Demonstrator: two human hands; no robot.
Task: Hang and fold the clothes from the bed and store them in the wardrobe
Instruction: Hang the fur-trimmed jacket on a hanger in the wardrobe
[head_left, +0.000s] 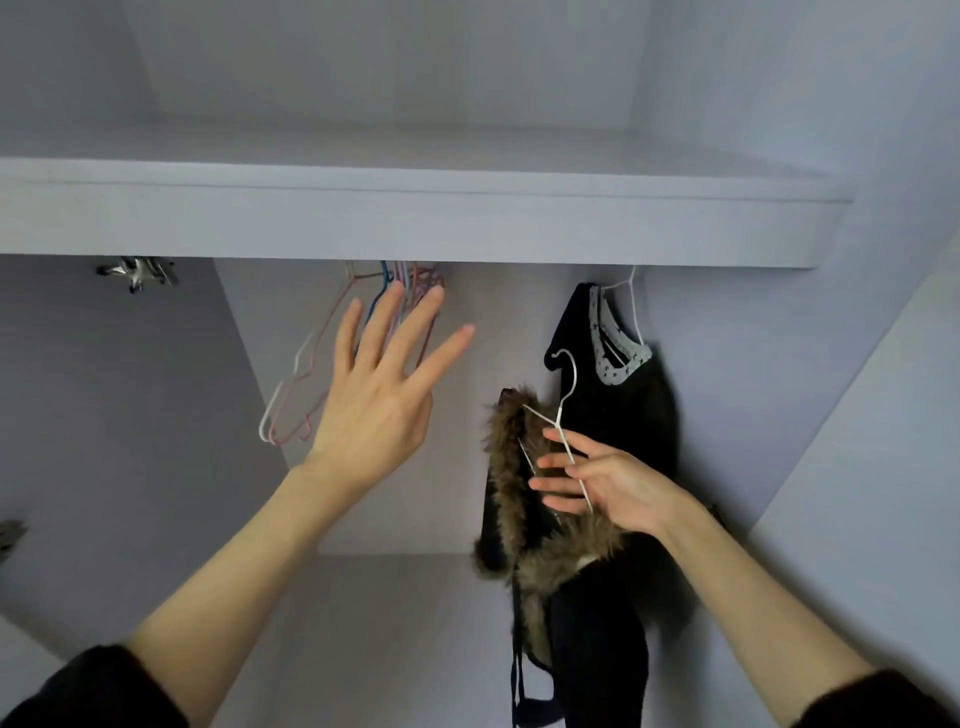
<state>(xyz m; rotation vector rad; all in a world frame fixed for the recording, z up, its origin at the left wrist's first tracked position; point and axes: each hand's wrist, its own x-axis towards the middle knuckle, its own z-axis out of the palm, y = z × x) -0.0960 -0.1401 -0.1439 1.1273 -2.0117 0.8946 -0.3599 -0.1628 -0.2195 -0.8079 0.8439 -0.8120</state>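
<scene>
Two bare hands reach into a pale wardrobe (857, 364), below its thick white shelf (415, 218). The left hand (379, 405) is raised with its fingers (387, 317) spread and straight, holding nothing; the fingertips lie in front of a bunch of empty wire hangers (306, 384) (pink, white and blue ones, as far as the blur allows) that hang under the shelf, and whether they touch cannot be told. The right hand (602, 483) grips a white wire hanger (566, 400) by its lower neck, its fingers curled round the wire, the hook pointing up and not yet on any rail. On this hanger hangs a dark garment with a brown fur trim (514, 467), which droops down past the wrist; dark straps dangle at its bottom end. Just behind it, to the right, a black top with a patterned grey collar (623, 405) already hangs on another white hanger (631, 306) under the shelf. A metal hinge (137, 273) sits at upper left. Dark sleeves cover both forearms' near ends.
</scene>
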